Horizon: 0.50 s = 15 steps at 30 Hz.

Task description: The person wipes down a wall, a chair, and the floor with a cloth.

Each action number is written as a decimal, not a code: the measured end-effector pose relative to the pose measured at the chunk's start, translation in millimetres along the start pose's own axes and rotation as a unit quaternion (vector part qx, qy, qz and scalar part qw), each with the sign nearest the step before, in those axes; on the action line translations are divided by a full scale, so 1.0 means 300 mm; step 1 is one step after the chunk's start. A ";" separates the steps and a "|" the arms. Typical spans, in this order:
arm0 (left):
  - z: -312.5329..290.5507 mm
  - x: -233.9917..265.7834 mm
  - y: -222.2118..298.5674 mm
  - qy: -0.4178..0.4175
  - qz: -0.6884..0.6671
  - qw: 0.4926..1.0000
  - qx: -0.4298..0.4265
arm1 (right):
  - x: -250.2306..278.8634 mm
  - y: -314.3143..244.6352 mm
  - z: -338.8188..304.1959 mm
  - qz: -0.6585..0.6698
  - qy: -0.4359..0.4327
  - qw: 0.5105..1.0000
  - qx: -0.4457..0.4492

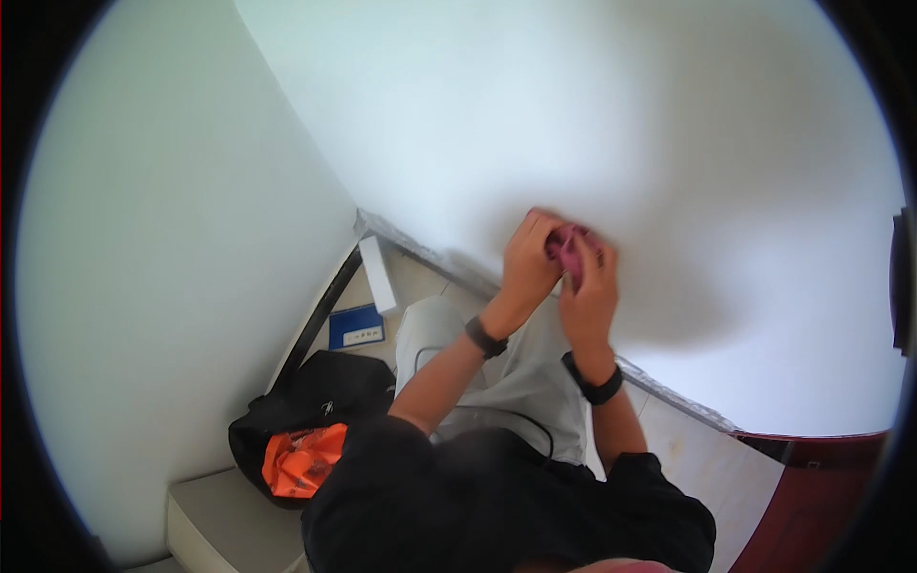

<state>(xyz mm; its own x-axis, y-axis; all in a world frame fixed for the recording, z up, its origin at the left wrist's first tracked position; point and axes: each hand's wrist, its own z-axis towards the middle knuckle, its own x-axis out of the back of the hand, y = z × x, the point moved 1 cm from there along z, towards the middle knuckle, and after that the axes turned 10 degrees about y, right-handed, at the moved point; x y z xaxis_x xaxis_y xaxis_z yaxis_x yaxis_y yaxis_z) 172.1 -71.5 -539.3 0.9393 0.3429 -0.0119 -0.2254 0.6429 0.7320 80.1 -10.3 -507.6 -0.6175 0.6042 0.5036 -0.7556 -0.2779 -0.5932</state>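
A small, crumpled, pink-purple cloth-like thing (570,250) is held between both hands, in front of the white wall. My left hand (528,263) grips its left side, fingers bent around it. From the right, my right hand (588,296) pinches it with the fingers over its front. Folds and a darker hollow show in its middle, but its exact kind is too blurred to make out. Each wrist wears a black band.
White walls (458,124) meet at a corner on the left. Below lie a white box (378,275), a blue packet (356,326) and a black bag (315,390) with an orange plastic bag (302,460). A grey box-like surface (239,520) is lower left, a dark red surface (821,516) lower right.
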 end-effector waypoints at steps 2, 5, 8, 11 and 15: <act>0.074 0.003 0.096 0.004 -0.018 1.000 0.011 | 0.043 -0.031 0.064 0.035 0.053 0.997 0.043; 0.141 -0.028 0.196 0.035 -0.018 0.999 -0.033 | 0.132 -0.058 0.125 0.030 0.113 0.988 0.101; 0.115 -0.087 0.174 0.075 -0.051 0.994 -0.061 | 0.107 -0.011 0.138 0.053 0.141 0.986 0.072; 0.018 -0.109 0.096 0.082 -0.020 0.995 -0.046 | 0.051 0.068 0.084 0.054 0.148 0.986 0.056; -0.048 -0.085 0.026 0.070 -0.034 0.997 0.023 | -0.001 0.108 0.031 0.016 0.123 0.990 0.061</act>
<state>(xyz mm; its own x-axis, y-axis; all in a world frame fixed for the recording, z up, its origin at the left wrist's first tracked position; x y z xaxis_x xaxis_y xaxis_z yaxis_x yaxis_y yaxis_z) 142.8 -65.3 -543.1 0.9064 0.3931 -0.1549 -0.1467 0.6366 0.7571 53.8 -26.5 -521.1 -0.5806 0.7533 0.3089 -0.7667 -0.3782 -0.5188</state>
